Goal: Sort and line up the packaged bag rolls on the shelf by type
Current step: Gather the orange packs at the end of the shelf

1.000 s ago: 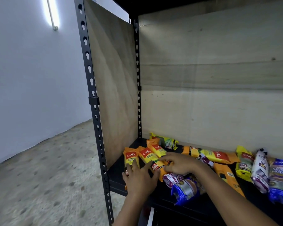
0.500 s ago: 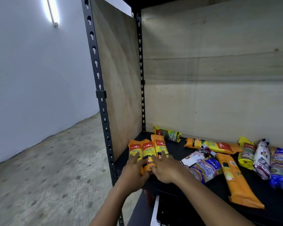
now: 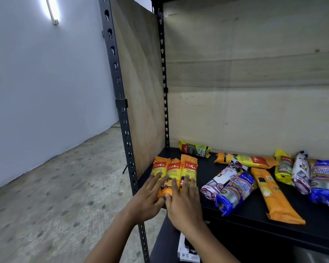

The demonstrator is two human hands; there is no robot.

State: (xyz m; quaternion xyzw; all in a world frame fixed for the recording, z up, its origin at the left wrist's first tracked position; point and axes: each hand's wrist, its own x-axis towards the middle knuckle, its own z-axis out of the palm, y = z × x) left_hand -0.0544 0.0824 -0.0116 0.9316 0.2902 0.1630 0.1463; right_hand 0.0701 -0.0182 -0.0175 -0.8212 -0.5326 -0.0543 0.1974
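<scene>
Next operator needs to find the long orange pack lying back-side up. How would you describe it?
On the black metal shelf, look just right of the blue-printed roll near the middle. The long flat orange pack lies there, angled toward the front edge. Unlike the three short orange packs lined up at the left, it shows a plain back with a barcode, no red logo.
</scene>
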